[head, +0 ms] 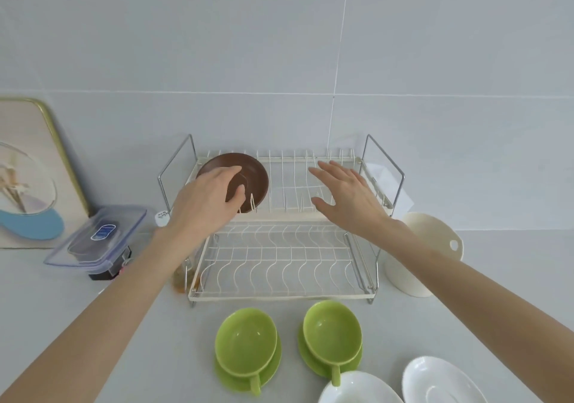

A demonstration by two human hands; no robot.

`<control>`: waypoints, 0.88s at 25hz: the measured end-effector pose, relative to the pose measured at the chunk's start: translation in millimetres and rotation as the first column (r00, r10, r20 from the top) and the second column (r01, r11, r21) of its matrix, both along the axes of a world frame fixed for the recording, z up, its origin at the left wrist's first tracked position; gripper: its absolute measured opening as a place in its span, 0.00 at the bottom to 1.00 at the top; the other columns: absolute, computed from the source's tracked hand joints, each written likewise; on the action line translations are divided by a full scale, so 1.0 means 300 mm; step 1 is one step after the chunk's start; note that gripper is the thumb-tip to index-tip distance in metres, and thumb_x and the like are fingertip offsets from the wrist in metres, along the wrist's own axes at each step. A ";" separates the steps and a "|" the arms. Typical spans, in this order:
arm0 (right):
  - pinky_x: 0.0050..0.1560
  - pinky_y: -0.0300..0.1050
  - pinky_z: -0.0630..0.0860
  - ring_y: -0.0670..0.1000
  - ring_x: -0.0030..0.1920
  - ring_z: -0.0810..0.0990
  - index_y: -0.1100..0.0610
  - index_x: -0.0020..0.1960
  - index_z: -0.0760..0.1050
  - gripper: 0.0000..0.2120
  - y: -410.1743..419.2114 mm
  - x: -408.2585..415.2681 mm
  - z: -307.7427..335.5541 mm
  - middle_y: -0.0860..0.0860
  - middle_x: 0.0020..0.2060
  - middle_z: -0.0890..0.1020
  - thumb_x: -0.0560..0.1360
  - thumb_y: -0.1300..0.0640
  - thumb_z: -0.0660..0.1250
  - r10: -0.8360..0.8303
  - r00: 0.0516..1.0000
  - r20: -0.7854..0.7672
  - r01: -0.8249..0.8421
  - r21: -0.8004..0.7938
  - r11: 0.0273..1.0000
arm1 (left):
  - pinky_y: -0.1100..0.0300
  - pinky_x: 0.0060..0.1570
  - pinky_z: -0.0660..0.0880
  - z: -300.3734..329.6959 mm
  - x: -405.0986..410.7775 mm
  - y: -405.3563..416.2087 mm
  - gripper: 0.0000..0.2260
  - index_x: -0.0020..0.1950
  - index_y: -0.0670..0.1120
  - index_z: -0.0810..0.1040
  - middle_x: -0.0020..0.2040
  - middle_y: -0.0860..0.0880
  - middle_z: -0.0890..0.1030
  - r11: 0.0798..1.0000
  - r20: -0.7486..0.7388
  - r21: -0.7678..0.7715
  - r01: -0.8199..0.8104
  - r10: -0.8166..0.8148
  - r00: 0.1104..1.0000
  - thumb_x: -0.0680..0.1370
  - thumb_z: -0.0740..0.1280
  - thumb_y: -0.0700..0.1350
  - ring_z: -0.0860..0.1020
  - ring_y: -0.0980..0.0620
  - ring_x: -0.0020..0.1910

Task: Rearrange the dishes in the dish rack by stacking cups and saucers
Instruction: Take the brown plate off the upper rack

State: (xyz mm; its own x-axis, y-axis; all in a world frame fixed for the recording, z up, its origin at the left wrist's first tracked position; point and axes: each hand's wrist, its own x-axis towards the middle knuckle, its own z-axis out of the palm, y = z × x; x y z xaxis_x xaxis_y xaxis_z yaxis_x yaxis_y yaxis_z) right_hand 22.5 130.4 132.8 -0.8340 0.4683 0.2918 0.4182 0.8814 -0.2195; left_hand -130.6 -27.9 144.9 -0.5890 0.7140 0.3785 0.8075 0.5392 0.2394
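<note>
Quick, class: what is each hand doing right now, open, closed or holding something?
Left hand: fingers on the brown saucer in the rack; grip cannot be told.
Right hand: open, empty, above the upper tier.

No text can be read anywhere; the one likely label is a blue oval sticker [103,232] on the clear lid [93,241] of the container at left, and its white marks are too blurred to make out, perhaps a brand mark; the bottle cap [162,217] beside the rack carries small dark marks, also illegible; the framed picture [28,172] against the wall shows shapes only, no lettering.
</note>
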 end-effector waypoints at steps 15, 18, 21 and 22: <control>0.64 0.44 0.71 0.57 0.63 0.76 0.61 0.71 0.64 0.24 0.128 -0.507 -0.011 0.59 0.61 0.79 0.77 0.56 0.60 -0.032 0.988 0.151 0.111 -0.550 0.828 | 0.48 0.58 0.70 -0.078 -0.413 0.152 0.22 0.70 0.41 0.63 0.66 0.39 0.71 0.938 0.166 -0.338 -0.084 0.147 0.975 0.78 0.55 0.48 0.71 0.39 0.64; 0.44 0.31 0.77 0.54 0.40 0.82 0.63 0.65 0.70 0.18 0.129 -0.553 -0.047 0.61 0.52 0.83 0.77 0.60 0.59 -0.023 0.984 0.179 0.129 -0.606 0.785 | 0.50 0.54 0.70 -0.102 -0.433 0.173 0.20 0.66 0.37 0.64 0.62 0.36 0.73 0.939 0.211 -0.319 -0.128 0.202 0.957 0.78 0.56 0.46 0.72 0.37 0.61; 0.55 0.46 0.80 0.61 0.45 0.84 0.66 0.62 0.70 0.16 0.132 -0.578 -0.077 0.63 0.49 0.82 0.76 0.63 0.57 -0.054 0.985 0.161 0.150 -0.678 0.720 | 0.53 0.50 0.68 -0.103 -0.445 0.189 0.18 0.63 0.35 0.67 0.60 0.35 0.75 0.949 0.265 -0.291 -0.118 0.199 0.944 0.78 0.56 0.45 0.73 0.37 0.59; 0.56 0.49 0.79 0.63 0.48 0.84 0.66 0.62 0.71 0.15 0.134 -0.580 -0.084 0.63 0.49 0.82 0.76 0.64 0.57 -0.073 0.987 0.141 0.152 -0.708 0.689 | 0.53 0.50 0.69 -0.101 -0.448 0.192 0.18 0.62 0.35 0.68 0.59 0.35 0.76 0.957 0.296 -0.265 -0.115 0.195 0.935 0.78 0.57 0.45 0.73 0.37 0.59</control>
State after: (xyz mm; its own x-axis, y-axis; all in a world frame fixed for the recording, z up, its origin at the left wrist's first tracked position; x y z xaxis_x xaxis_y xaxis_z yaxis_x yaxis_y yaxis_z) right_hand -151.5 170.8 107.5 -0.7652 0.5943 -0.2474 0.5570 0.4185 -0.7173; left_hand -265.1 29.7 114.5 -0.7600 0.6497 -0.0160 0.6126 0.7244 0.3163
